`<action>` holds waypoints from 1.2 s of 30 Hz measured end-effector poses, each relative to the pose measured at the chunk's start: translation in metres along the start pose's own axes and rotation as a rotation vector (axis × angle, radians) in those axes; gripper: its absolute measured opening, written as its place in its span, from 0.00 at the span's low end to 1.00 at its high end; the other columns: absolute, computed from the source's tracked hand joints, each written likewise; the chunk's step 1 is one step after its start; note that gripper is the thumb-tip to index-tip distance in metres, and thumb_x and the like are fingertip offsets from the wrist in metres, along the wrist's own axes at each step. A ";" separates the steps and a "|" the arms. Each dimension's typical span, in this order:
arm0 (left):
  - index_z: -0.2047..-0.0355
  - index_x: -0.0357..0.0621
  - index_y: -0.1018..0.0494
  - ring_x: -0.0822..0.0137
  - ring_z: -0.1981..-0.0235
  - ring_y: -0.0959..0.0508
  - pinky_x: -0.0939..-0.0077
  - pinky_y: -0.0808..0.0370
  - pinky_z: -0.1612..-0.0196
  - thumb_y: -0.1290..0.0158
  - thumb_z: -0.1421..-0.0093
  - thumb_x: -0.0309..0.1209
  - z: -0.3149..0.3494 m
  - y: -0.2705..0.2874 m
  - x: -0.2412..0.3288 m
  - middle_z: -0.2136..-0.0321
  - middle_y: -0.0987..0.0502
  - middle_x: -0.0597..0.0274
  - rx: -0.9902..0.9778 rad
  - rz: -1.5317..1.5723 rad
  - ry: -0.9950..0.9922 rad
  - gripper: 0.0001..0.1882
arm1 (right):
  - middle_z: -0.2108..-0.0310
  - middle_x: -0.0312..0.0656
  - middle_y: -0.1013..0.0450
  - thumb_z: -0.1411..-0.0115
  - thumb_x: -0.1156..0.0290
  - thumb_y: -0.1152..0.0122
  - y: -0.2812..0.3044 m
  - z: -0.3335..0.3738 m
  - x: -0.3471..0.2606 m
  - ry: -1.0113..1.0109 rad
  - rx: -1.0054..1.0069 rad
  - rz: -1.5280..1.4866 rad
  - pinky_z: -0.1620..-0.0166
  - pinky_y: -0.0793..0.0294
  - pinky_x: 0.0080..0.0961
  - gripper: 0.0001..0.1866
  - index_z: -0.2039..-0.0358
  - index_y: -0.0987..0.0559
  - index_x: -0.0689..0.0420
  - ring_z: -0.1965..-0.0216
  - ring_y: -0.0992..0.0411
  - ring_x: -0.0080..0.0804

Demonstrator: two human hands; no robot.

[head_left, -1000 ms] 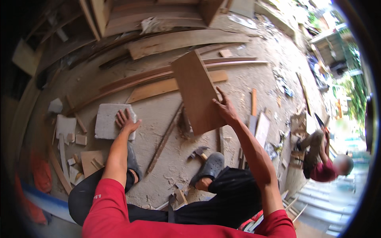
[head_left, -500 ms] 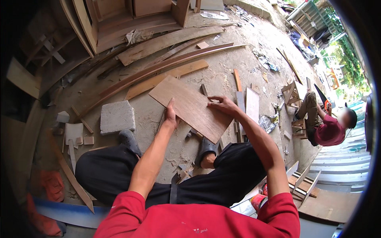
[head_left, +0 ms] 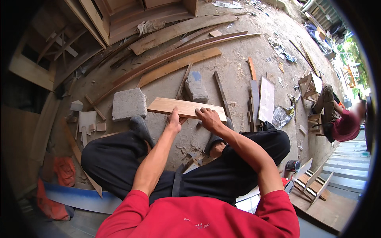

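Note:
A flat, pale brown wooden board [head_left: 170, 104] is held in front of me above the ground, between my feet and the scattered timber. My left hand [head_left: 174, 120] grips its near edge left of the middle, thumb on the face and fingers curled beneath. Toward the board's right end, my right hand [head_left: 210, 119] is closed over the near edge, its fingers bent onto the upper face. The board is seen at a slant, so its underside is hidden. Just beyond it lies a grey concrete block [head_left: 196, 89] with a bluish patch.
Another concrete block [head_left: 129, 104] sits left of my feet. Long planks [head_left: 180, 67] stretch across the ground ahead, near a wooden cabinet [head_left: 149, 20]. Narrow wood strips and a pale panel [head_left: 266, 99] lie to the right. A person in a maroon shirt [head_left: 346, 126] sits farther right.
The board has tilted, so its broad face looks much narrower. My right hand has come down and left, closer to my left hand. The view has shifted, and the bluish-patched block now shows.

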State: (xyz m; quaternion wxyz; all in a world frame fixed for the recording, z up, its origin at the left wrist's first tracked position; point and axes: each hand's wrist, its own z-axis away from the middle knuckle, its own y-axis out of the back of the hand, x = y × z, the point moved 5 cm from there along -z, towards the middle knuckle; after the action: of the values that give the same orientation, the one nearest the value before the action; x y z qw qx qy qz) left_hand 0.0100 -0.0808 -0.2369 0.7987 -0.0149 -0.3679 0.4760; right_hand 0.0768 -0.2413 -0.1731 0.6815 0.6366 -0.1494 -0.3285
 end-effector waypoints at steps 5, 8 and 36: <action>0.51 0.40 0.26 0.64 0.80 0.23 0.72 0.25 0.68 0.53 0.42 0.67 0.019 0.006 0.011 0.74 0.20 0.62 -0.148 -0.726 -0.134 0.40 | 0.68 0.47 0.22 0.42 0.65 0.46 0.017 0.006 0.034 -0.083 0.115 -0.141 0.66 0.23 0.43 0.11 0.58 0.21 0.46 0.66 0.22 0.46; 0.63 0.34 0.21 0.67 0.80 0.25 0.75 0.29 0.70 0.59 0.43 0.72 -0.012 0.065 0.002 0.77 0.21 0.58 0.114 -0.780 -0.338 0.46 | 0.70 0.48 0.22 0.42 0.64 0.46 -0.002 0.009 0.066 -0.178 0.036 -0.155 0.66 0.23 0.44 0.11 0.59 0.20 0.44 0.68 0.22 0.48; 0.48 0.42 0.31 0.49 0.52 0.25 0.58 0.26 0.51 0.45 0.47 0.23 -0.058 0.180 -0.033 0.54 0.27 0.52 0.149 -1.844 -0.353 0.24 | 0.67 0.46 0.21 0.48 0.67 0.36 -0.009 -0.044 0.087 0.160 0.050 -0.303 0.58 0.24 0.39 0.15 0.57 0.18 0.52 0.62 0.24 0.45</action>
State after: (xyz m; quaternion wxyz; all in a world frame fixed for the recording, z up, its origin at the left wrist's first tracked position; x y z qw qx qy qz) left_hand -0.0994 0.0111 -0.3658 0.7919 0.4059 -0.3188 -0.3262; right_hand 0.1656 -0.2629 -0.2072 0.6178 0.6928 -0.0049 -0.3719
